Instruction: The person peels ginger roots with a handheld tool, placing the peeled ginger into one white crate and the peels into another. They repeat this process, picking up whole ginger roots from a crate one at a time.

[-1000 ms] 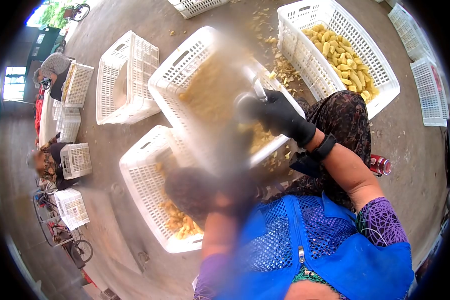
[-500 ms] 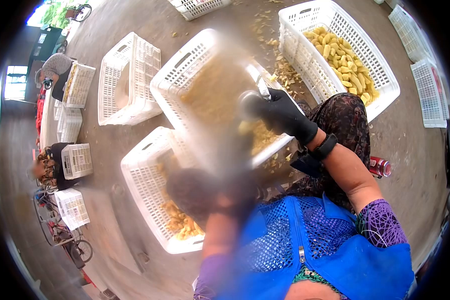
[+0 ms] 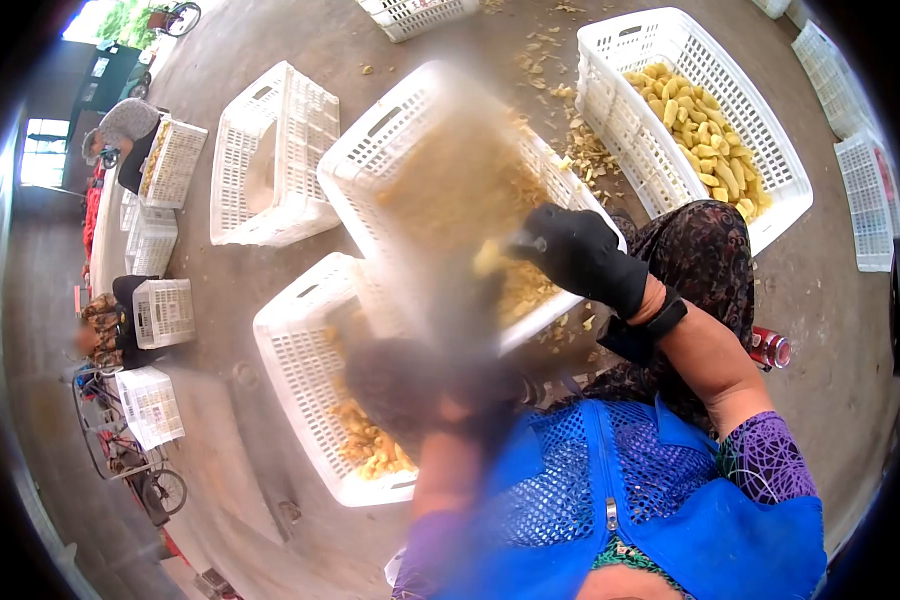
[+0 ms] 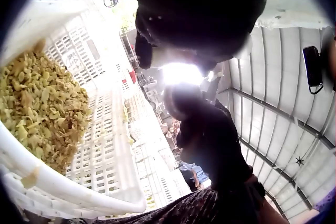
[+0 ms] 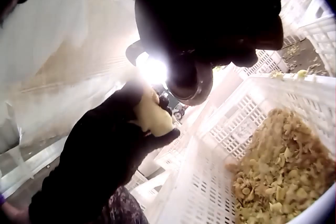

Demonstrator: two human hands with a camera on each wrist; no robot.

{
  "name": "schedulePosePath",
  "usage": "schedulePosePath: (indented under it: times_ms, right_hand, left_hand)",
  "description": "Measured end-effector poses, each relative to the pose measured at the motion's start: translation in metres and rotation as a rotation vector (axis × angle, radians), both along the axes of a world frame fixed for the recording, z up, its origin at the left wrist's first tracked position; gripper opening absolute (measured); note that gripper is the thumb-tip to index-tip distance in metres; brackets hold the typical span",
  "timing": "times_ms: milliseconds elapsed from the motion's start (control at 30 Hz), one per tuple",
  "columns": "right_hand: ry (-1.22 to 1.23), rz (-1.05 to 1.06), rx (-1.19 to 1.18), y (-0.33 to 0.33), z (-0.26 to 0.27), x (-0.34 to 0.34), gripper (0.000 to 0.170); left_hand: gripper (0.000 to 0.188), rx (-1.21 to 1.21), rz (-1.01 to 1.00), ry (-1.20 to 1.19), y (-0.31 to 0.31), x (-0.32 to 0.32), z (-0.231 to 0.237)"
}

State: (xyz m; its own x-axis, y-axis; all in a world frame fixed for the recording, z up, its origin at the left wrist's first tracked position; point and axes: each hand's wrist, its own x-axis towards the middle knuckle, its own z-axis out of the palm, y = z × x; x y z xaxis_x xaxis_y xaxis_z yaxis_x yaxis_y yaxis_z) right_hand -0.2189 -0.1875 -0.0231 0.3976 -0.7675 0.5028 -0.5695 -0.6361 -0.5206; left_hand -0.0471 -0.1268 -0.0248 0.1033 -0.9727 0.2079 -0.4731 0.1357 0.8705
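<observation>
My left hand [image 3: 420,385], in a dark glove and blurred in the head view, grips a pale yellow peeled piece [image 5: 153,115] that sticks out past its fingers. My right hand [image 3: 585,260], also dark-gloved, holds a round-ended tool [image 5: 195,88]; glare and its fingers hide most of that tool. Both hands are close together, the tool's end near the yellow piece. Below them stands a white slatted crate [image 3: 370,128] heaped with thin yellow-brown peelings [image 5: 283,176].
At the right stands a white crate [image 3: 620,120] of peeled yellow pieces [image 3: 710,140]. A crate [image 3: 300,385] at lower left holds tan lumps. Scraps [image 3: 590,155] litter the floor. A red can [image 3: 770,347] stands by the right knee. Two people work beside crates at far left.
The right hand has tilted and moved slightly down and right; the tool's shiny end no longer shows in the head view. The whole scene has shifted a little right in view.
</observation>
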Motion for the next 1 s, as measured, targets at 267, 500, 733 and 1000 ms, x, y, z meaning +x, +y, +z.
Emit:
schedulePosePath:
  times_ms: [267, 500, 733, 1000]
  right_hand:
    - [0.125, -0.008, -0.018, 0.006, -0.003, 0.004, 0.028]
    - [0.231, -0.055, 0.147, -0.008, -0.052, -0.002, 0.023]
    - [0.041, -0.152, 0.290, -0.022, -0.049, -0.006, 0.016]
    - [-0.010, 0.009, 0.175, -0.020, -0.030, 0.000, 0.014]
  left_hand:
    - [0.024, -0.089, -0.062, -0.125, 0.000, -0.002, -0.008]
    - [0.025, -0.005, -0.042, -0.023, 0.004, 0.002, -0.003]
    - [0.027, 0.274, 0.016, 0.506, 0.007, 0.005, 0.012]
    - [0.031, 0.438, 0.045, 0.926, 0.008, 0.002, 0.016]
